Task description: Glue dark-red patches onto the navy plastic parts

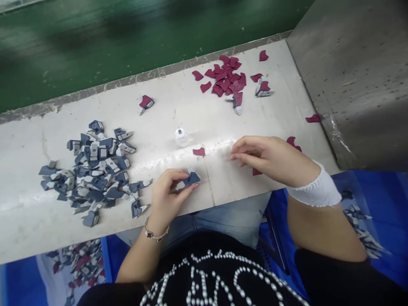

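My left hand (pixel 168 191) pinches a small blue-grey and white plastic part (pixel 191 177) between thumb and fingers, near the front edge of the table. To the right, my right hand (pixel 255 153) hovers over the tabletop with thumb and fingers drawn together. Its fingertips are slightly blurred, and whatever they may hold is hidden. A single maroon piece (pixel 199 151) lies between the two hands. Behind it stands a small clear bottle with a white cap and thin metal tip (pixel 180 135). Another maroon piece (pixel 256 171) shows partly from under my right hand.
A heap of blue-grey and white parts (pixel 95 165) covers the table's left. Maroon pieces (pixel 225 76) are piled at the back, near several parts with maroon on them (pixel 145 102). A metal panel (pixel 360 85) borders the right. Blue bins (pixel 106 259) holding parts sit below the table.
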`<state>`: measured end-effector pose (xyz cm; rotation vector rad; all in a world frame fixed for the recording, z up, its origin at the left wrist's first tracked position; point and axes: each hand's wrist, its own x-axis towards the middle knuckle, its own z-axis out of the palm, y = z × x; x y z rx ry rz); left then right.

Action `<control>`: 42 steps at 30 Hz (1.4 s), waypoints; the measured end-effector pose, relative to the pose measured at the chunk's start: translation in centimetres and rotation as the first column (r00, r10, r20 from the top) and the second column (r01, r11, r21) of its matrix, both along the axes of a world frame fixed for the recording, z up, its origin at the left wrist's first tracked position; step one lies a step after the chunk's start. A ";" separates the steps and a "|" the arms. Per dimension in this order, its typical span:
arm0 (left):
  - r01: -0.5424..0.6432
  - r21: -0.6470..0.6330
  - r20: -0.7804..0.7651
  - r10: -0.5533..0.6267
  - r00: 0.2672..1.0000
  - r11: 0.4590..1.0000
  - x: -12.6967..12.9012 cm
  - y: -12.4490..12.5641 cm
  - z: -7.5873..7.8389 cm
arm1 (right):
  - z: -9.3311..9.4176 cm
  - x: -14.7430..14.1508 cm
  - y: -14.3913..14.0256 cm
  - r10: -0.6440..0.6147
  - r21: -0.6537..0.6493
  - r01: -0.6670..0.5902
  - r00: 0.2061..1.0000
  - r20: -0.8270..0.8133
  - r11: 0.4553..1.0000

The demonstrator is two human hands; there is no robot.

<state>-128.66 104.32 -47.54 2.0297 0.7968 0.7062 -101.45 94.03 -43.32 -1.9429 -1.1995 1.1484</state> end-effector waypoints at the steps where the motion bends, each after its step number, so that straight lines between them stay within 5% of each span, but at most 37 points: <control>1: 0.003 0.003 -0.004 -0.003 1.000 1.000 0.0 0.0 0.0 | 0.1 -0.3 0.1 -0.026 0.008 0.026 0.999 0.039 1.000; 6: 0.022 0.006 -0.013 -0.022 1.000 1.000 0.2 0.0 0.2 | 0.3 -2.9 3.5 0.079 0.104 -0.107 0.967 0.243 0.989; 10: 0.006 0.031 0.008 -0.006 1.000 0.999 0.1 0.0 0.2 | -0.4 -5.5 7.5 0.186 0.005 -0.204 0.904 0.386 0.979; 16: 0.011 0.030 0.044 -0.012 0.999 1.000 -0.2 0.1 0.3 | -2.4 -6.5 9.4 0.214 -0.015 -0.227 0.892 0.398 0.974; 22: -0.020 0.050 0.115 0.014 0.993 0.999 -0.3 0.2 0.3 | -0.1 -5.6 6.2 0.155 0.094 -0.169 0.978 0.141 0.981; 30: -0.043 0.083 0.258 0.020 0.966 0.996 -0.6 -0.2 0.3 | 2.4 -7.9 0.7 0.266 0.233 -0.218 0.943 -0.201 0.948; 35: -0.057 0.158 0.274 0.012 0.962 0.986 -0.9 -0.4 1.0 | 2.1 -8.9 0.9 0.093 0.180 -0.009 0.880 -0.466 0.984; 42: -0.026 0.236 0.280 -0.042 0.959 0.971 -0.9 -0.5 1.8 | 2.3 -8.7 1.8 0.031 0.081 0.026 0.776 -0.630 0.996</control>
